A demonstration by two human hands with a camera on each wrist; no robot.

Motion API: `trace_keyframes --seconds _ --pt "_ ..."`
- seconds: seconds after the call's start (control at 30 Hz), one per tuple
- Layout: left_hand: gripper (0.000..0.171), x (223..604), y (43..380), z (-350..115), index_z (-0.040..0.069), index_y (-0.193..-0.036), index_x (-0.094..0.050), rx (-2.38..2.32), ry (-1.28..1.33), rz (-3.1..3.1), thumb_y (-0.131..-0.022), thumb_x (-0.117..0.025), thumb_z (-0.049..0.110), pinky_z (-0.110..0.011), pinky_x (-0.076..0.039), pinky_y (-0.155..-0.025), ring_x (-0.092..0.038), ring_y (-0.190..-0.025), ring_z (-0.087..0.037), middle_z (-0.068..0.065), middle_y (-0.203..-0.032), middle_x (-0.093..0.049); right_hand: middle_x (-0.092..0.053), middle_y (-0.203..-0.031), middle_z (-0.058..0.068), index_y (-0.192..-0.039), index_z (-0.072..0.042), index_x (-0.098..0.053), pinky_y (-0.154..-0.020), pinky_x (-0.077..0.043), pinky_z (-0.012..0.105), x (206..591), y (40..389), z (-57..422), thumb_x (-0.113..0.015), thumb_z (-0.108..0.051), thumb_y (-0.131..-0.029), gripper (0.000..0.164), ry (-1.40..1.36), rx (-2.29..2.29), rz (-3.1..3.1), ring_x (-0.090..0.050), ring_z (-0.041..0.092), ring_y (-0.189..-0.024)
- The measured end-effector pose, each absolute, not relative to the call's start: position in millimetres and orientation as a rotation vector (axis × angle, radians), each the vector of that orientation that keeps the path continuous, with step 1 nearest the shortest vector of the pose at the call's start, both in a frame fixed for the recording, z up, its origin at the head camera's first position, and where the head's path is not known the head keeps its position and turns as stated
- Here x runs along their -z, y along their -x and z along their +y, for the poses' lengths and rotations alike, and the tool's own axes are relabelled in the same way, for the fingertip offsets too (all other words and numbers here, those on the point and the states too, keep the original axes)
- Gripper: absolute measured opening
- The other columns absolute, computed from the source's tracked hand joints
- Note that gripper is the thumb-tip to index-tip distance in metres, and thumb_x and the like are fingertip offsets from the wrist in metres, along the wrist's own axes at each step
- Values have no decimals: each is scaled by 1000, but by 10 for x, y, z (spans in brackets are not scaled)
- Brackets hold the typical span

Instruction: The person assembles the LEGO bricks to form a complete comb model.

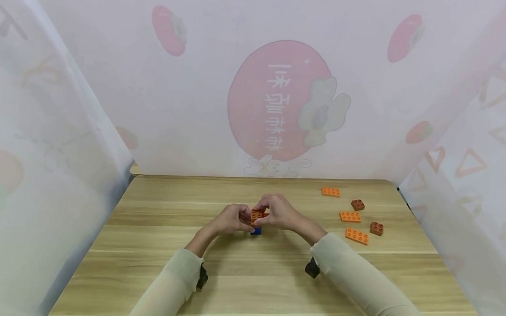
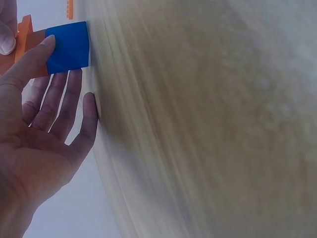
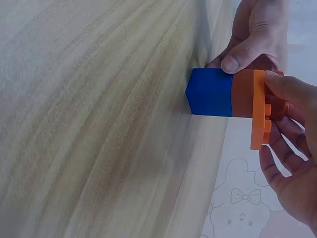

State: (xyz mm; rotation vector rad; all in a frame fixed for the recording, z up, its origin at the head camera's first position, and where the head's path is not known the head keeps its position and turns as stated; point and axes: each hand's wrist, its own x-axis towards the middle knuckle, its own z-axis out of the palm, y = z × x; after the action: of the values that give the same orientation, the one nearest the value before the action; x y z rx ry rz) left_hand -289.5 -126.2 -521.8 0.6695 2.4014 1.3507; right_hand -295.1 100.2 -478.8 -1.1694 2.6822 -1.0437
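A small stack of toy building bricks stands on the table between both hands. At its base is a blue brick [image 3: 210,92], with a brown brick [image 3: 242,94] above it. Across that lies a thin orange brick [image 3: 258,116], one end jutting out past the stack with its studs bare. Another brown brick [image 3: 278,110] tops it, partly hidden by fingers. My left hand [image 1: 230,219] pinches the lower part, its thumb over the seam of blue and brown in the left wrist view. Around the top brown brick, the thumb and fingers of my right hand [image 1: 279,212] hold on.
On the right side of the wooden table [image 1: 255,290] lie several loose pieces: flat orange bricks [image 1: 350,217] and brown bricks [image 1: 376,228]. A printed white cloth [image 1: 196,103] rises behind the table's back edge, with more cloth at both sides.
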Motion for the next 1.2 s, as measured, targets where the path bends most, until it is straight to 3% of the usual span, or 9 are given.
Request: trace_keyframes --seconds 0.13,0.33,0.6,0.87,1.2 --pt "29 5202 2879 -1263 2 -106 -70 -1357 -663 2398 -84 -89 3 -33 -63 -90 -76 -100 -24 -9 -107 -78 -74 -96 -1 -107 -7 -83 -76 -60 24 4788 2938 1000 -93 -15 -83 28 1168 1052 2681 -68 9 -87" --pt "28 5192 2885 -1282 3 -104 -70 -1351 -650 2412 -84 -89 3 -33 -63 -89 -77 -99 -22 -8 -106 -78 -74 -98 1 -108 -7 -82 -77 -62 31 4764 2935 972 -93 -14 -84 27 1168 1043 2686 -68 11 -88" --pt "27 5187 2922 -1288 2 -104 -70 -1348 -654 2406 -84 -89 2 -32 -63 -90 -77 -100 -23 -9 -107 -78 -75 -100 1 -109 -7 -81 -73 -56 20 4774 2948 973 -92 -17 -84 28 1203 1019 2712 -67 11 -87" --pt "27 5199 2924 -1276 2 -105 -70 -1345 -658 2397 -84 -89 2 -31 -63 -88 -77 -99 -22 -8 -106 -78 -76 -104 4 -110 -6 -80 -79 -64 35 4753 2941 989 -92 -16 -85 30 1199 1008 2683 -70 13 -91" --pt "29 5187 2906 -1255 2 -103 -69 -1329 -673 2403 -83 -90 3 -33 -63 -88 -76 -98 -22 -7 -104 -77 -77 -115 8 -120 -4 -77 -90 -63 44 4696 2968 1113 -92 -20 -85 41 1229 986 2639 -73 21 -101"
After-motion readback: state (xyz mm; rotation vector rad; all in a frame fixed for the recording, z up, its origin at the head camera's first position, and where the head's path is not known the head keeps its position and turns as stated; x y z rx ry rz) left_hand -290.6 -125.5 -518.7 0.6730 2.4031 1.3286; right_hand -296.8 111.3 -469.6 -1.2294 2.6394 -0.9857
